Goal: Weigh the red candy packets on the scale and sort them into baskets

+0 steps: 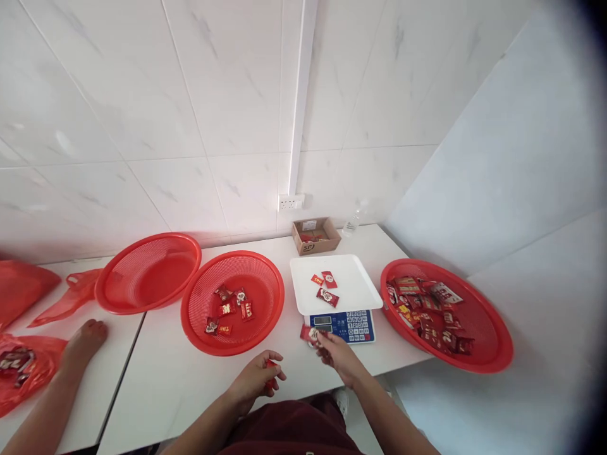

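My right hand (337, 354) pinches a small red snack packet (309, 333) just in front of the digital scale (342, 325). Three red packets (327, 297) lie on the scale's white tray (353, 278). My left hand (256, 378) is curled near the table's front edge, closed on a small red packet (270, 364) that barely shows. The middle red basket (232, 302) holds several packets. The right red basket (446, 313) holds a heap of them.
An empty red basket (148, 272) stands at the back left, beside red plastic bags (28, 373). Another person's hand (84, 341) rests on the left table. A small cardboard box (315, 235) and a clear bottle (351, 221) stand by the tiled wall.
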`<action>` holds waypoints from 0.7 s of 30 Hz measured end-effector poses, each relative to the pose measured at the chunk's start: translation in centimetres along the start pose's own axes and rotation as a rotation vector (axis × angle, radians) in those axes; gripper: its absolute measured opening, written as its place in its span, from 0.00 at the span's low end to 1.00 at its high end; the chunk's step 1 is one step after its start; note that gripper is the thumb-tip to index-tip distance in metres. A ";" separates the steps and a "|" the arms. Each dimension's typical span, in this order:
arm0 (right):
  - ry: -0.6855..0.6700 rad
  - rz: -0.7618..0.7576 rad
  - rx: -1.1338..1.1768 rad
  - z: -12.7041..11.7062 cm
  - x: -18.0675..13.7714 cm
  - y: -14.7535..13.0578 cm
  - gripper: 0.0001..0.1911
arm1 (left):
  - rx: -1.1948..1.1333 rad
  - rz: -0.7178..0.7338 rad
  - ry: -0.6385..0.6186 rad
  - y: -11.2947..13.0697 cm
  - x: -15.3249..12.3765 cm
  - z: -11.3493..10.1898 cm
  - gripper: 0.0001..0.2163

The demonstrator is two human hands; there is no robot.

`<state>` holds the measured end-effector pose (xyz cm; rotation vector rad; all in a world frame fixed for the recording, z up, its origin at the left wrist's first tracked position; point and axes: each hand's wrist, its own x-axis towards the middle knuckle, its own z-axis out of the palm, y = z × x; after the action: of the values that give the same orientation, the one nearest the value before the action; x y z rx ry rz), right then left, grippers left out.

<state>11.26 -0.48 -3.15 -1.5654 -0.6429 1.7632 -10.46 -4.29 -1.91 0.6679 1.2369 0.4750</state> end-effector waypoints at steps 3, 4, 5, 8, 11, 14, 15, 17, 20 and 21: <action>0.018 -0.028 0.264 0.1 0.2 -2.3 0.09 | -0.033 -0.002 -0.004 0.1 -0.1 -0.3 0.18; -0.019 -0.037 0.304 0.2 0.1 -2.9 0.10 | -0.051 0.001 -0.006 0.1 -0.2 -0.2 0.19; -0.053 -0.039 0.313 0.5 0.0 -3.4 0.12 | -0.074 0.007 -0.009 0.1 -0.2 -0.2 0.19; -0.098 -0.006 0.170 1.3 -0.8 -3.1 0.18 | -0.142 0.028 -0.014 -0.3 -0.2 0.0 0.25; -0.216 0.006 -0.102 2.2 -1.9 -0.9 0.19 | -0.175 0.026 -0.064 -0.8 -0.3 0.1 0.34; -0.358 -0.036 -0.368 2.9 -3.1 1.0 0.19 | -0.167 -0.002 -0.127 -1.1 -0.4 0.4 0.41; -0.382 -0.060 -0.438 3.1 -3.4 1.4 0.18 | -0.151 -0.011 -0.140 -1.1 -0.4 0.5 0.42; -0.406 -0.110 -0.526 3.4 -3.8 1.7 0.15 | -0.100 -0.014 -0.163 -1.0 -0.5 0.8 0.42; -0.396 -0.174 -0.558 3.5 -4.0 1.9 0.10 | 0.029 0.006 -0.189 -0.9 -0.5 1.4 0.42; -0.385 -0.189 -0.568 3.3 -4.0 1.9 0.09 | 0.069 0.015 -0.196 -0.9 -0.4 1.6 0.41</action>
<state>7.81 -4.51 -1.50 -1.4453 -1.5362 1.8436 -9.11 -5.58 -1.96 0.7646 1.0677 0.3714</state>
